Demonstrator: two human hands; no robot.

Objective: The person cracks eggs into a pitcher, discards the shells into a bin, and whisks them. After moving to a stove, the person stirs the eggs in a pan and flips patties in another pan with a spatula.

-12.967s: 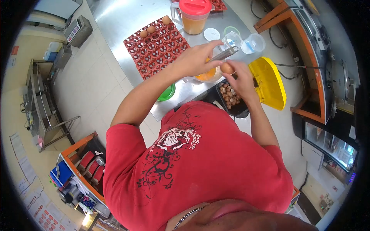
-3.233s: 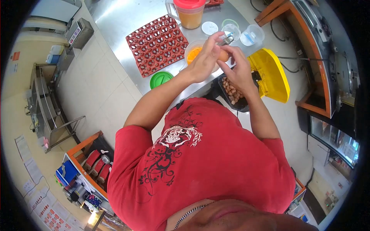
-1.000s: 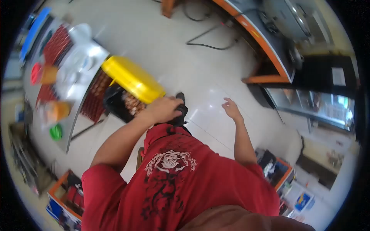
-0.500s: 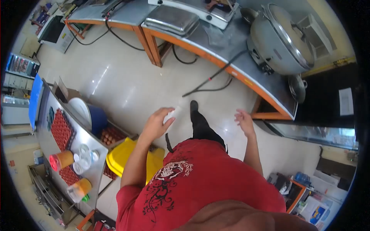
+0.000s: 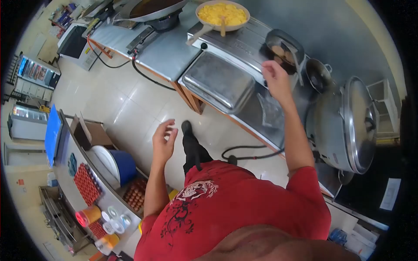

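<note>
My right hand point(image 5: 277, 80) reaches over the front edge of the stove point(image 5: 244, 45), its fingers loosely bent and nothing visible in them. Just beyond it is a dark square pan point(image 5: 272, 39) with brown pieces of food inside and a metal utensil, perhaps tongs point(image 5: 299, 67), leaning across its side. A light frying pan point(image 5: 201, 34) of yellow scrambled egg point(image 5: 220, 14) sits farther left on the stove, a wooden spatula point(image 5: 223, 27) standing in it. Over the floor, my left hand point(image 5: 163, 141) hangs with thumb and fingers apart, holding nothing I can see.
A lidded metal tray point(image 5: 220, 80) and a clear plastic bag point(image 5: 271, 112) lie before the stove. To the right stand a black pot point(image 5: 315, 75) and a large rice cooker point(image 5: 333, 126). At left, a steel table point(image 5: 80, 150) carries egg trays point(image 5: 87, 182) and jars. A hose point(image 5: 252, 157) hangs low.
My view has shifted toward the stove, bringing the egg pan and dark pan into sight. My right hand has risen from beside my body to the stove's edge. My left hand stays low.
</note>
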